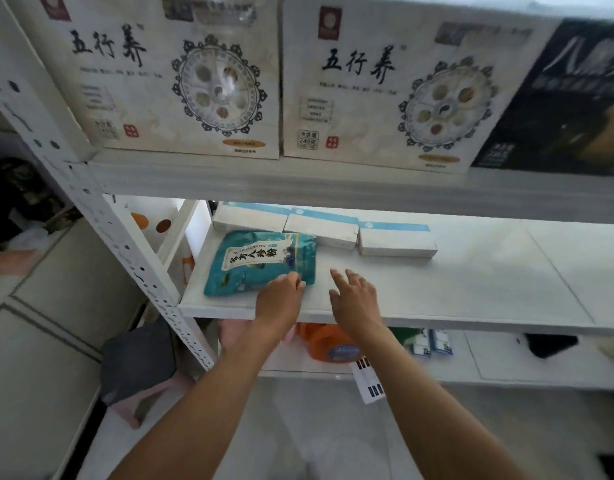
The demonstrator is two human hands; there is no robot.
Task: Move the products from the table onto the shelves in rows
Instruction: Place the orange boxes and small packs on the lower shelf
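— White metal shelving point(132, 237), three boards in view. Up top: two big pale cartons point(181, 81) side by side, then a dark carton point(558, 98) at the right. On the middle shelf point(472, 278): three flat white-and-blue boxes point(326, 228) in a row along the back, starting from the left corner.

— And the product being placed?

— Teal pouch point(260, 261), flat on the middle shelf at its left end, just ahead of the boxes, top right corner touching or overlapping the second box. Slightly askew to the front edge.

— Hands?

— Left hand point(279, 299) at the pouch's near right corner, fingertips curled onto it; pinching or merely pressing, cannot tell. Right hand point(354, 296) just beside the pouch on its right, over bare shelf, fingers spread and relaxed, holding nothing.

— Handling?

— Probably light and soft: a filled foil or plastic bag, limp at the seams, plump in the middle. Likely slick, so apt to slide on the painted board. Not fragile, by the look. Best taken by the side seams or pushed flat from an edge to square it up.

— Progress?

— Early, judging by the bare stretch of shelf to the right. Lower shelf point(506, 368): an orange tub point(330, 344), small blue-and-white packs point(430, 342), something dark at the right.
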